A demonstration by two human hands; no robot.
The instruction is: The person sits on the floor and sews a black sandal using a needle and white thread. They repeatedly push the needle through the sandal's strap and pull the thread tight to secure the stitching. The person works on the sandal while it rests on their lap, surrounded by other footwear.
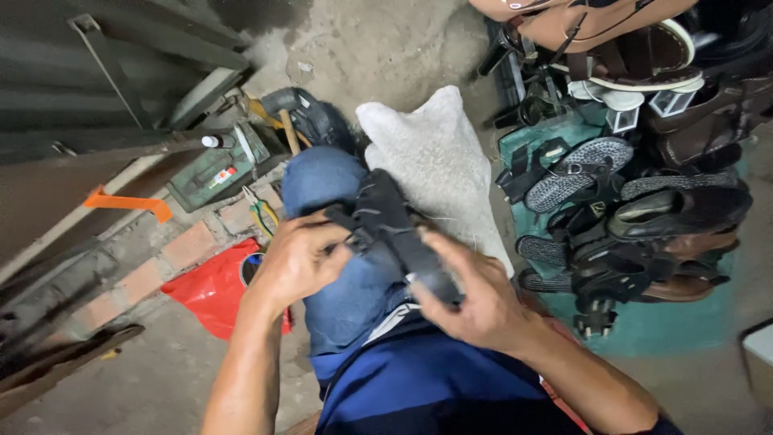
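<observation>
The right hand (475, 302) lies nearest, fingers curled round the heel end of a black sandal (394, 234) resting on the knee (330, 209). The left hand (298, 262) pinches its straps. Steady work here, I judge, wants both grips firm and the sole braced. Beyond the fingertips lies a grey cloth (439, 161); right of them, a heap of shoes (644, 193) on a green mat (660, 322); left, a red bag (213, 290) and a brick ledge (161, 262) on a concrete floor.

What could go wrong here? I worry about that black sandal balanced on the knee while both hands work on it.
The black sandal lies across a denim-covered knee, held only by the left hand and right hand, so it might slip off. A thin thread seems to trail near the right fingers and may snag. The pile of shoes sits close and could be knocked.
</observation>
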